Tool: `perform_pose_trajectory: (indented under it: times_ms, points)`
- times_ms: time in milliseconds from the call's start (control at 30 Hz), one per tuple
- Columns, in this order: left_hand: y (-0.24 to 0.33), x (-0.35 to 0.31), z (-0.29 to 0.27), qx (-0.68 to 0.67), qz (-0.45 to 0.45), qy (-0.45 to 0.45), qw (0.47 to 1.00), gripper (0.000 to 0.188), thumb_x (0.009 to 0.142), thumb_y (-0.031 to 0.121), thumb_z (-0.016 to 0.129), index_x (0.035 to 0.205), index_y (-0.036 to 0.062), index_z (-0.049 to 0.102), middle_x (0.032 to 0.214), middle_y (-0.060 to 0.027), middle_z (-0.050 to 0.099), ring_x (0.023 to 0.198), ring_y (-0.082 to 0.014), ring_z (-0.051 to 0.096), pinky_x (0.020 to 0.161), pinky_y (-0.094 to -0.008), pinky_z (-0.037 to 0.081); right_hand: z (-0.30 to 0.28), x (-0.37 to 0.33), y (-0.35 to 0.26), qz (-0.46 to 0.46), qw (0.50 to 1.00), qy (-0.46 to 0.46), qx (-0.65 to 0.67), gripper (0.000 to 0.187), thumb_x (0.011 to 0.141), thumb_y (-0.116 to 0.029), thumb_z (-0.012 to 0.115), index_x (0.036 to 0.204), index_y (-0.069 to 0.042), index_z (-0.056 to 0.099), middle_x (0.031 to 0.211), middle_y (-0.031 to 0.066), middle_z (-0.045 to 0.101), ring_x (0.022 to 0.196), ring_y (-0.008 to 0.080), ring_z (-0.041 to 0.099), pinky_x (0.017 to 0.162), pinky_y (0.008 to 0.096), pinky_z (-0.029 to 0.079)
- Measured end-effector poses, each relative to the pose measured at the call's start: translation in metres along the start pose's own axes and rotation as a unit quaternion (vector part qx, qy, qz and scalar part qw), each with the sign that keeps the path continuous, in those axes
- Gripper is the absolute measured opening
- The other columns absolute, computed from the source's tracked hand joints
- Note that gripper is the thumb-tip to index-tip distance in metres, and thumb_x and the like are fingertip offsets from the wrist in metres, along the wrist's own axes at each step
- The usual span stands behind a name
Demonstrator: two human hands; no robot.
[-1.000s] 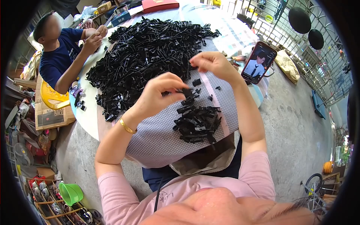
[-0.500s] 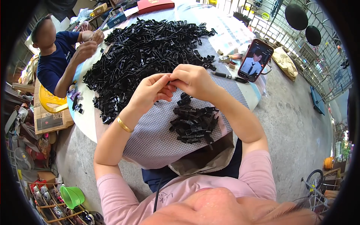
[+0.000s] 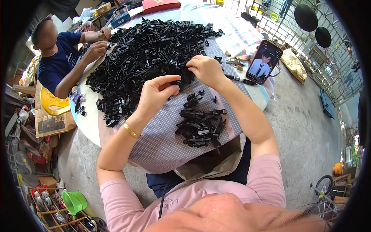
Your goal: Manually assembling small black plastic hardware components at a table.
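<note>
A large heap of small black plastic clip-like parts (image 3: pixel 143 54) covers much of the round table. At its near edge, my left hand (image 3: pixel 157 92) is closed, pinching a small black plastic piece (image 3: pixel 176 82) between thumb and fingers. To the right, my right hand (image 3: pixel 207 70) has its fingertips pressed together beside the heap's right edge; whatever they grip is hidden. Closer to me lies a smaller pile of longer black clips (image 3: pixel 201 129), with one small loose black part (image 3: pixel 213 99) just beyond it.
A phone (image 3: pixel 264 62) showing a video stands upright at the right, near a black-and-silver pen-like tool (image 3: pixel 241 79). An open bag (image 3: pixel 210 168) hangs at the near table edge over my lap. Across the left side, a co-worker's hands (image 3: pixel 98 46) are at the heap. A red box (image 3: pixel 160 5) is at the back.
My hands have come apart: the right went a little right and up to the heap's edge, the left slightly down. The co-worker's hands have shifted onto the heap's edge.
</note>
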State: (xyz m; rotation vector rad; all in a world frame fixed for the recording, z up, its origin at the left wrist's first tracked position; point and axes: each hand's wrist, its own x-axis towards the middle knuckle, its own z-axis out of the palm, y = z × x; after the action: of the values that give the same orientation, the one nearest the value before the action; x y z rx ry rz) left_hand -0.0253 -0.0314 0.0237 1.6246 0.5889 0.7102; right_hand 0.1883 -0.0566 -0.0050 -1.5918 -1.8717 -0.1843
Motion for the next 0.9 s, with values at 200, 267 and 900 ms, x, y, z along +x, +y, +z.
perform_pose_trajectory:
  times_ms: [200, 267, 900]
  points:
    - [-0.008, 0.003, 0.002, 0.042, 0.112, 0.056, 0.991, 0.048, 0.075, -0.011, 0.057, 0.12, 0.0051, 0.053, 0.087, -0.0062, 0.065, 0.077, -0.0076, 0.059, 0.073, -0.0223, 0.05, -0.009, 0.002, -0.004, -0.008, 0.988, 0.127, 0.09, 0.014, 0.077, -0.005, 0.058, 0.09, -0.002, 0.065, 0.084, 0.0145, 0.063, 0.08, 0.0312, 0.06, 0.072, 0.0366, 0.048]
    - [-0.005, 0.002, 0.001, 0.103, 0.109, 0.06, 0.987, 0.052, 0.076, -0.015, 0.054, 0.124, 0.0026, 0.049, 0.092, -0.0069, 0.064, 0.08, -0.0075, 0.059, 0.074, -0.0214, 0.05, -0.017, 0.003, -0.011, 0.016, 0.981, 0.127, 0.147, 0.02, 0.081, -0.001, 0.056, 0.1, -0.001, 0.063, 0.09, 0.0135, 0.065, 0.078, 0.0244, 0.063, 0.071, 0.0307, 0.049]
    - [-0.006, 0.005, -0.001, -0.021, 0.102, 0.097, 0.99, 0.032, 0.083, -0.01, 0.044, 0.111, -0.0058, 0.057, 0.099, -0.012, 0.064, 0.086, -0.0146, 0.063, 0.078, -0.0249, 0.053, -0.02, -0.01, -0.062, 0.088, 0.923, -0.003, 0.374, 0.019, 0.081, -0.005, 0.064, 0.099, 0.0, 0.066, 0.088, 0.0087, 0.067, 0.077, 0.0088, 0.062, 0.067, 0.0207, 0.05]
